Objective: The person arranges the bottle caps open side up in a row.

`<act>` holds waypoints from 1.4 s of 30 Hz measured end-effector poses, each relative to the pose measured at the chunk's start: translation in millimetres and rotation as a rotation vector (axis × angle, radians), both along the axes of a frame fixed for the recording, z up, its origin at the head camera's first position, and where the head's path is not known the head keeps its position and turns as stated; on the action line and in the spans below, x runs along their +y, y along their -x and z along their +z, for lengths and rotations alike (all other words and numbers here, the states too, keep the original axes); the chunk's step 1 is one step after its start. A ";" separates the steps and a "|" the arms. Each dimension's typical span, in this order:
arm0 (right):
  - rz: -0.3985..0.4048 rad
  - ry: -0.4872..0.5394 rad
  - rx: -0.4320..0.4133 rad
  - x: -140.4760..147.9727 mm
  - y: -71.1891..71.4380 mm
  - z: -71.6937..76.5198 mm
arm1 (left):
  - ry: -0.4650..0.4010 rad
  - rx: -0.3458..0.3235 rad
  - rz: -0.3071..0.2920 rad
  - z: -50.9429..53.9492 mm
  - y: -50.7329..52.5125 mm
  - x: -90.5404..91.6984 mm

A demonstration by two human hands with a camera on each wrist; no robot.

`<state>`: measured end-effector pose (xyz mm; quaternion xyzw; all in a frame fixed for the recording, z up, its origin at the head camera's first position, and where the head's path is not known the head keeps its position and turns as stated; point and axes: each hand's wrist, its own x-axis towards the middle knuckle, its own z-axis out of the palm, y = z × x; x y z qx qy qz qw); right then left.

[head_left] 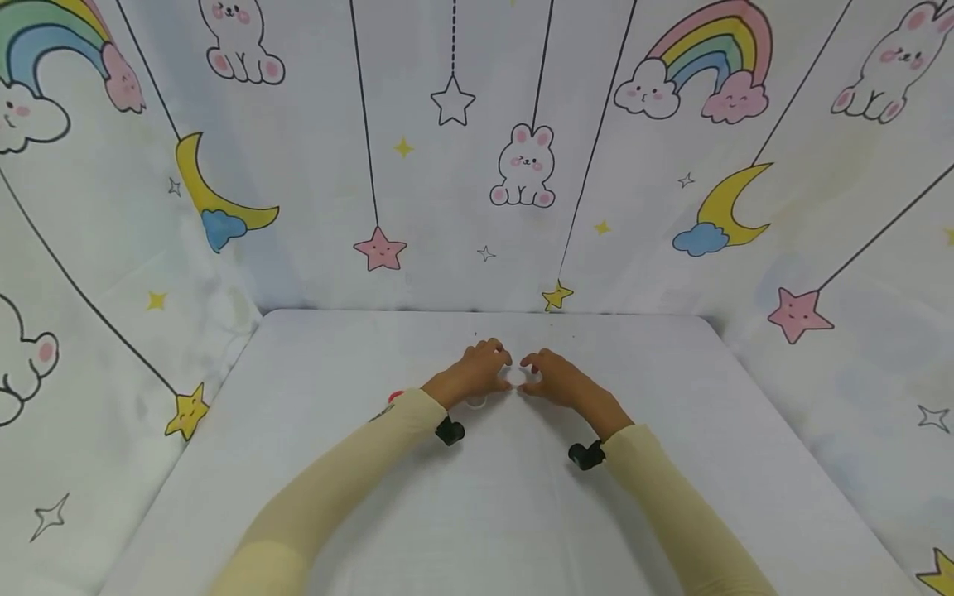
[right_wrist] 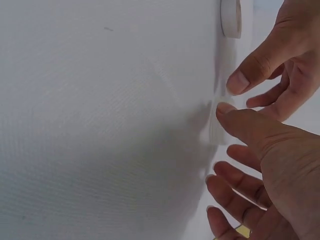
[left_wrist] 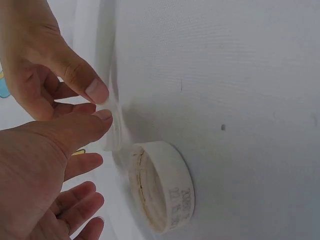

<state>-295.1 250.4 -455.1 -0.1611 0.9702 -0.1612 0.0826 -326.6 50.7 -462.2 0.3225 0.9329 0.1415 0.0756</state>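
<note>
Between the hands is a small translucent white piece point(left_wrist: 116, 131); its kind is unclear and the fingers partly cover it. My left hand point(head_left: 477, 370) holds its left side, the thumb against the near edge and the other fingers curved beyond. Facing it, my right hand point(head_left: 565, 381) holds the right side in the same way, and its thumb point(right_wrist: 227, 109) overlaps the piece. Below my left hand, a round white lid point(left_wrist: 175, 185) lies on the table with its hollow side up and faint printing on its side wall.
A red object point(head_left: 397, 397) peeks out behind the left sleeve, mostly hidden. The white-covered table point(head_left: 507, 513) meets patterned cloth walls point(head_left: 313, 165) at the back and both sides. Small dark specks, including one speck point(left_wrist: 223, 127), dot the cloth.
</note>
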 end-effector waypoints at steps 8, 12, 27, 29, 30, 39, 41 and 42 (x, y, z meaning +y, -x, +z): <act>0.029 0.000 0.014 -1.5 1.5 -5.3 | 0.011 0.010 -0.010 -2.3 -2.1 5.3; 0.033 -0.004 0.015 -1.4 2.6 -7.8 | 0.018 0.024 -0.013 -1.9 -3.7 5.4; 0.045 -0.008 0.013 -0.5 9.1 -12.5 | 0.079 0.068 -0.032 -0.7 -1.6 7.8; 0.045 -0.007 0.011 0.3 8.8 -12.2 | 0.085 0.069 -0.029 -0.4 -2.1 8.1; 0.048 -0.007 0.014 0.6 8.6 -12.1 | 0.087 0.068 -0.027 -0.2 -2.2 8.2; 0.064 0.004 0.035 0.4 6.0 -10.9 | 0.074 0.065 -0.029 -2.9 -0.9 7.0; 0.059 0.011 0.029 0.3 5.6 -10.5 | 0.075 0.070 -0.035 -4.2 -0.2 6.1; 0.055 0.017 0.023 0.1 5.5 -10.1 | 0.074 0.073 -0.039 -4.1 -0.2 5.4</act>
